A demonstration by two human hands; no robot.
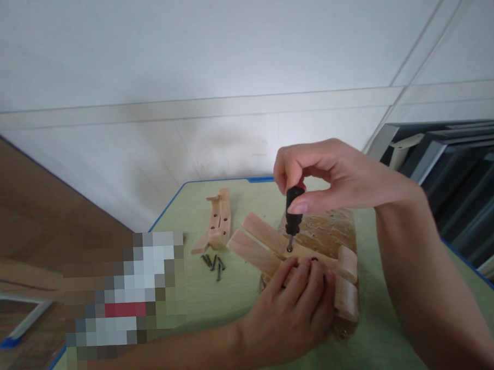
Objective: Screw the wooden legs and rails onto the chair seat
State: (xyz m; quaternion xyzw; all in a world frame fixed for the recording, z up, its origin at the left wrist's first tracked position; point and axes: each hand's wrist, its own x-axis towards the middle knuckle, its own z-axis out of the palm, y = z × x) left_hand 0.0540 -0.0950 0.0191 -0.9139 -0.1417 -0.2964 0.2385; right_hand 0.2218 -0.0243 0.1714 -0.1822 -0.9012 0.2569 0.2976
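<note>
My right hand (324,170) holds a screwdriver (295,204) by its short black handle, thumb and fingers closed around it. The shaft points down, its tip at a dark screw hole in a light wooden piece (265,233). Two flat slats with rounded end blocks make up this piece, and it lies on a brown, rough-patterned block (334,225). Across the near slat, my left hand (293,308) presses with bent fingers, gripping the wood and covering part of it. Beside one fingertip a second dark hole or screw head shows.
A similar wooden piece (220,224) with several holes stands farther back, left of the hands. Several loose screws (213,262) lie in front of it on the green, blue-edged table (211,306). Dark flat panels (467,175) lean at the right; a white wall (212,137) rises behind.
</note>
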